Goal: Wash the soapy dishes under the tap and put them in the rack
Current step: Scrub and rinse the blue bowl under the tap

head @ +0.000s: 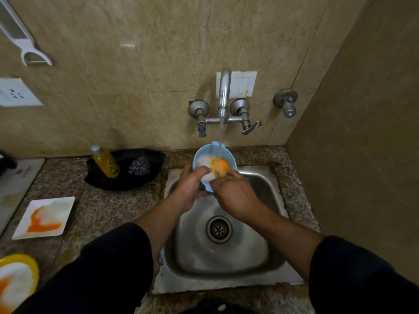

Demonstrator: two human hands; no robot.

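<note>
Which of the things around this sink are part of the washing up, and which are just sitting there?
Part of the job: blue bowl, tap, sink, white plate, yellow plate.
Lying about: yellow bottle, steel scrubber, peeler, wall socket.

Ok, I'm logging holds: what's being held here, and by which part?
The left hand holds the blue bowl by its near rim; the right hand only touches its inside.
</note>
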